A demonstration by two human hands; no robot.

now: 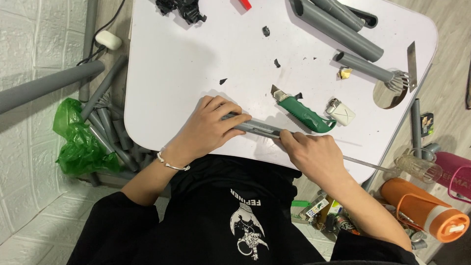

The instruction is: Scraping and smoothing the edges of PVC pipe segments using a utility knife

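- right hand (314,157) closed on near end of grey pipe (257,128), thin rod out right
- left hand (211,128) presses pipe flat on table (176,64)
- keep pipe pinned; green utility knife (304,114) just beyond

This looks like a makeshift home workshop. A small white table (196,64) carries cut grey plastic pipes (338,27), a green utility knife (304,114) and black shavings, while more pipe offcuts (110,132) lean against a white brick-pattern wall (29,49) on a wood-look floor.

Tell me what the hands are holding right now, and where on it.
Both hold one thin grey pipe lying on the white table. The left hand presses its far end; the right hand grips the near part.
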